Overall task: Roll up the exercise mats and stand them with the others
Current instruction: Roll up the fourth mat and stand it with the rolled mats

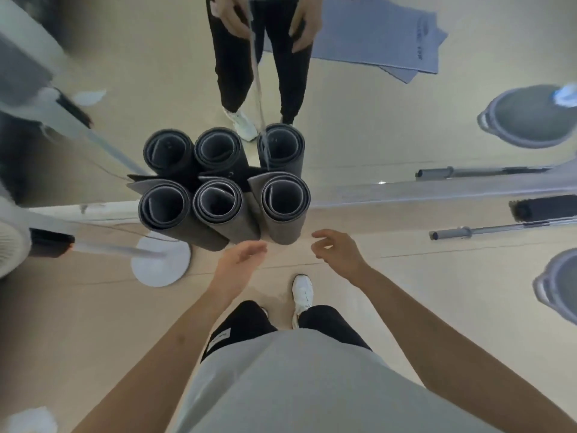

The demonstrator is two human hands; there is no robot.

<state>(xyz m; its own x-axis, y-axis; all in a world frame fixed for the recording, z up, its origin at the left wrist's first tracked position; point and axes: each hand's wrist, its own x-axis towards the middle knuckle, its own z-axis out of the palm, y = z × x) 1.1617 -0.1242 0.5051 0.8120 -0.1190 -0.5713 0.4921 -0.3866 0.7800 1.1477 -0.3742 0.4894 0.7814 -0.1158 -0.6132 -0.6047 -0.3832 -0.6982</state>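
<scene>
So you've got three rolled mats standing upright on the floor, side by side and touching, dead ahead at 12 o'clock. They're backed right up against the mirror, which doubles them into a second row. You're looking straight down into the open ends, spirals and all, and the loose outer edge of the leftmost one sticks out toward 9 o'clock.

Your left hand hovers just short of the middle one, fingers relaxed, grip open with nothing in it. Your right hand is near the rightmost one but not touching it. Its fingers are loosely curled and the grip is empty too.

Up at 1 o'clock, in the mirror, a couple of flat mats lie spread on the floor, overlapping. A barbell lies along the mirror at 3 o'clock, and there's a grey dome out at 4 o'clock. A round white stand base sits at 9 o'clock from your left hand. Your white shoe is at 6 o'clock, just below your hands.
</scene>
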